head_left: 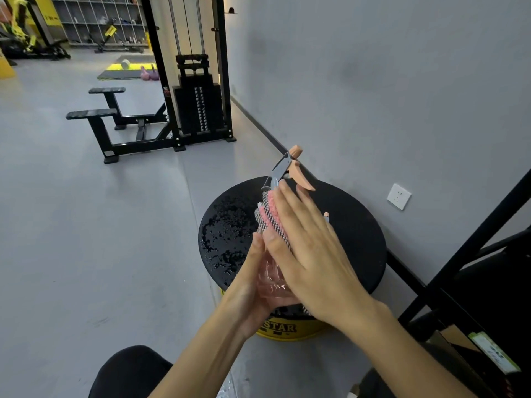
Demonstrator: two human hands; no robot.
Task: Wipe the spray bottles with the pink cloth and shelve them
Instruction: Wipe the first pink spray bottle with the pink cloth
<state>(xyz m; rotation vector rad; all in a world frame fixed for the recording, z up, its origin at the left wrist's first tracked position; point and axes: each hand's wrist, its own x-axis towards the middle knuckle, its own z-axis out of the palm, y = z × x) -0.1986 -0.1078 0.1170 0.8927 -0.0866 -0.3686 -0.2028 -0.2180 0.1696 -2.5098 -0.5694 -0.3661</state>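
Below my right hand [313, 254] is a round black stool [230, 225] with a wet top. Far beyond the hand stands a black weight machine [198, 110]; right of the hand, a white wall socket [398, 196].

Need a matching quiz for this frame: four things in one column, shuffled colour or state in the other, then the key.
Things
1. spray bottle
2. pink cloth
3. stool top
4. wall socket

States
A. white, on the wall
B. gripped by the left hand
C. black, beaded with water
D. pressed under the right hand

Pairs: 1-B, 2-D, 3-C, 4-A
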